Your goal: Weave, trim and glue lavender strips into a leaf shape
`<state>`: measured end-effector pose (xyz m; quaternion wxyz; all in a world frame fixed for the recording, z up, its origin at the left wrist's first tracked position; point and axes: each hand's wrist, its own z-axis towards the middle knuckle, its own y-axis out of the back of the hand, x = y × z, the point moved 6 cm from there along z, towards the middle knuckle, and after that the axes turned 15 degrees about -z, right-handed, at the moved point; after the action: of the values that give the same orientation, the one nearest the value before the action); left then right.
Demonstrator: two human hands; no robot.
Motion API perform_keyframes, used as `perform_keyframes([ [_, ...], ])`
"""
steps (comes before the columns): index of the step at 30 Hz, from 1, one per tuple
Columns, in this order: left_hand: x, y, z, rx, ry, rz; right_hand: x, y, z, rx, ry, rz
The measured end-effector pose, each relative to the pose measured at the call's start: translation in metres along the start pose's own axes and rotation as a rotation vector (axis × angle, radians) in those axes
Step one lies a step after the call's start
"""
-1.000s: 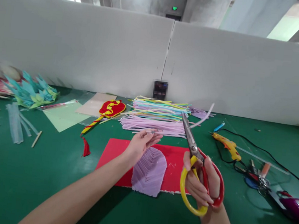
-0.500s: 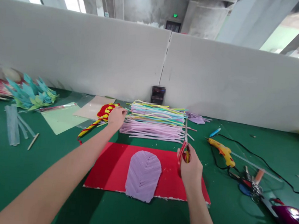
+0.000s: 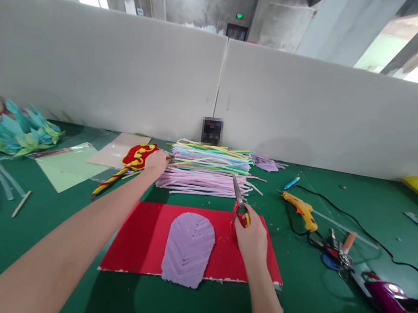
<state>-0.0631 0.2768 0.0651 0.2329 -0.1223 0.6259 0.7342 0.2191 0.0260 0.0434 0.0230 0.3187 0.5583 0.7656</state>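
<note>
From where I stand, the person has both arms stretched out over a green desk (image 3: 68, 291). The left hand (image 3: 157, 161) is at the left ends of a heap of fuzzy strips (image 3: 212, 158) — white, yellow, blue and green. Its fingertips come together there, though I cannot tell whether that grip has closed on a strip. Just beside its wrist lies a red and yellow ornament (image 3: 134, 156), partly covered by the hand.

The right hand (image 3: 251, 230) has a firm grip on a pair of scissors (image 3: 238, 190), fingers wrapped around the red and yellow handles. The blades lie close together and point away from the person, their tips over the right part of a lavender bundle (image 3: 202, 181); whether they touch it I cannot say. That bundle sits on the near side of the mixed heap.

Nearer the person, between the forearms, a lavender panel (image 3: 189, 249) with a chevron pattern lies flat on a red board (image 3: 137, 248) — its lower end sticks out past the board's near edge.

Off to the right are a yellow glue gun (image 3: 300, 210) with its black cord (image 3: 359, 219), and some keys (image 3: 343, 258). On the far left, a teal flower-like piece (image 3: 19, 129) stands near a pale green sheet (image 3: 68, 166).
</note>
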Motion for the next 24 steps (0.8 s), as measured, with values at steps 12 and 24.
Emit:
perform_keyframes([
  [12,-0.039,0.040,-0.075,-0.229,-0.111,-0.556,-0.011,0.004,0.007,-0.041,0.000,-0.129],
  [24,-0.088,-0.016,-0.190,0.460,-0.517,-0.580,-0.010,0.017,0.011,-0.025,0.255,-0.165],
])
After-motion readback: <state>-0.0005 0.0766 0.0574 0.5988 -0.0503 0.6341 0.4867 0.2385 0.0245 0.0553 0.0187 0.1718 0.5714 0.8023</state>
